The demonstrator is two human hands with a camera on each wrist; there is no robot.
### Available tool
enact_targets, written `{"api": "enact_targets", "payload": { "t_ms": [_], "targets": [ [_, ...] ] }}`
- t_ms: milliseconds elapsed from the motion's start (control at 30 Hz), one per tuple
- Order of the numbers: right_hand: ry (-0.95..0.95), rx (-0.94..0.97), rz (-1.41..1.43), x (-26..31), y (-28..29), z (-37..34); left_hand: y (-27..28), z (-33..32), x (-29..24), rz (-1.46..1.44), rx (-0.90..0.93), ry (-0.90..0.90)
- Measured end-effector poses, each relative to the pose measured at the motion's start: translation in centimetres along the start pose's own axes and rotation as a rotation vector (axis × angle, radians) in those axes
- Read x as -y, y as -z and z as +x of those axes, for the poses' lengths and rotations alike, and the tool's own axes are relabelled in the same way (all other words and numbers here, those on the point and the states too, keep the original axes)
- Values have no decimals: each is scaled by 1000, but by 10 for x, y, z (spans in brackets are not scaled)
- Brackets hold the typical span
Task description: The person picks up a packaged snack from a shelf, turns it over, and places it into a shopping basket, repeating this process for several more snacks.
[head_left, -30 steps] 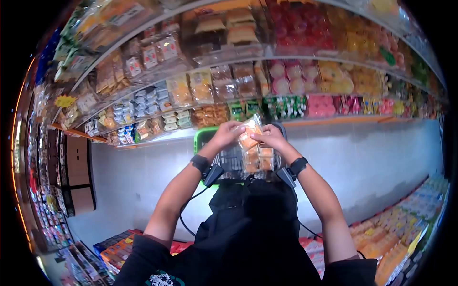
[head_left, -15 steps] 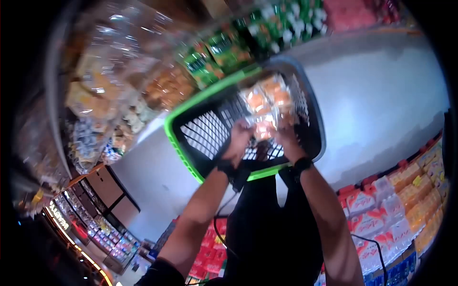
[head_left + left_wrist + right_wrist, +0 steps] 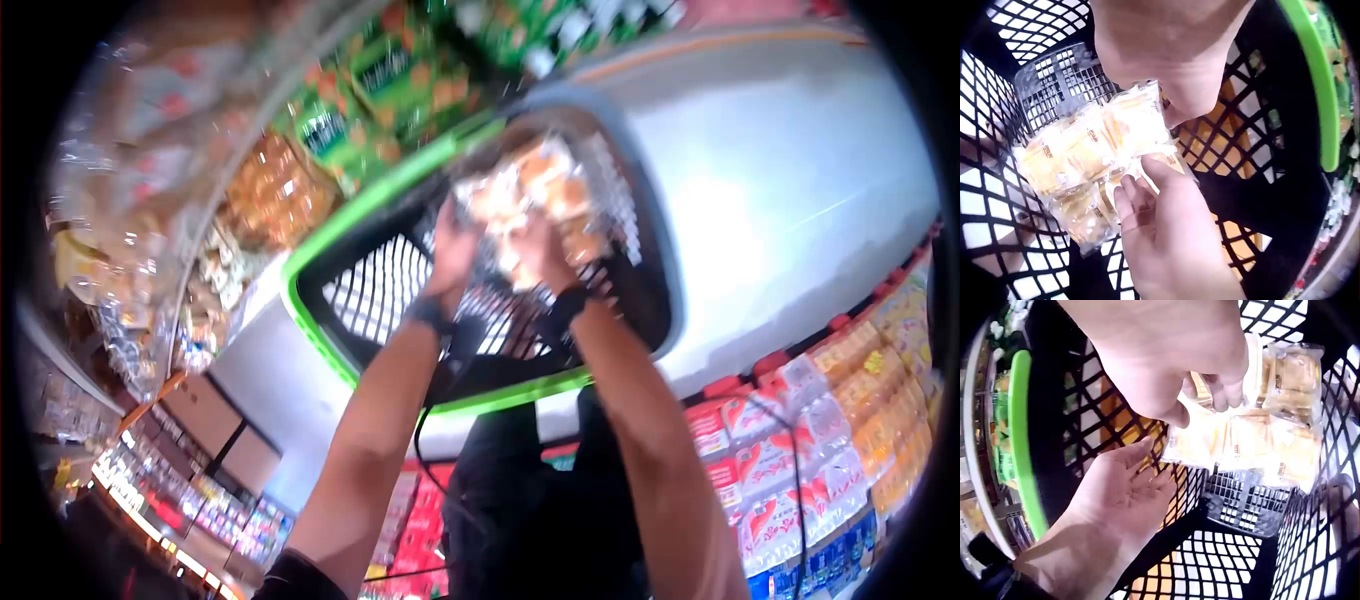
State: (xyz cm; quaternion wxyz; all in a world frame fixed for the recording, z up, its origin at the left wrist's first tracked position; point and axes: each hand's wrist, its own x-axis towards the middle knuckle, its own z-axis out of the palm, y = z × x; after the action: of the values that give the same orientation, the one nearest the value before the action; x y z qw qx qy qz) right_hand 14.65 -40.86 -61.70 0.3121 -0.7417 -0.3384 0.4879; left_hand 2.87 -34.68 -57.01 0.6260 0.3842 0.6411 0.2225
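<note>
Inside the black mesh basket [image 3: 520,393] with a bright green rim lie several clear-wrapped packs of golden, bread-like pieces [image 3: 565,195], stacked at its right side. My right hand [image 3: 540,250] is at the packs; its thumb and loosely bent fingers touch the near edge of the wrapping [image 3: 1254,440] in the right wrist view. Just left of it, my left hand [image 3: 455,250] hovers within the basket beside the packs. The right wrist view shows that left hand [image 3: 1125,487] with its palm turned up, fingers relaxed and holding nothing.
Shelves with green packets [image 3: 385,75] and bagged brown snacks [image 3: 275,190] run along the basket's upper left. Pink-and-white packages [image 3: 790,430] are stacked at the lower right. A pale smooth floor [image 3: 760,180] spreads on the right. Cables run along both forearms.
The wrapped pack held up in both hands a second ago is down in the basket among the others. The left hand has drawn away from it. The head view has tilted down and closer.
</note>
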Motion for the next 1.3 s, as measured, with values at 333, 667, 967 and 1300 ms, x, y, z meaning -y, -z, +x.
{"api": "enact_targets", "payload": {
  "t_ms": [333, 667, 967, 1300],
  "targets": [
    [-31, 87, -188, 185, 99, -146, 21, -152, -170, 293, -19, -577],
    [563, -4, -377, 397, 146, -145, 80, -194, -549, 661, -537, -1488],
    [1288, -385, -336, 596, 208, -136, 88, -198, -564, 1232, -603, -1082],
    [778, -279, -1064, 698, 193, -96, 91, -175, -562, 1110, -568, -924]
  ]
}}
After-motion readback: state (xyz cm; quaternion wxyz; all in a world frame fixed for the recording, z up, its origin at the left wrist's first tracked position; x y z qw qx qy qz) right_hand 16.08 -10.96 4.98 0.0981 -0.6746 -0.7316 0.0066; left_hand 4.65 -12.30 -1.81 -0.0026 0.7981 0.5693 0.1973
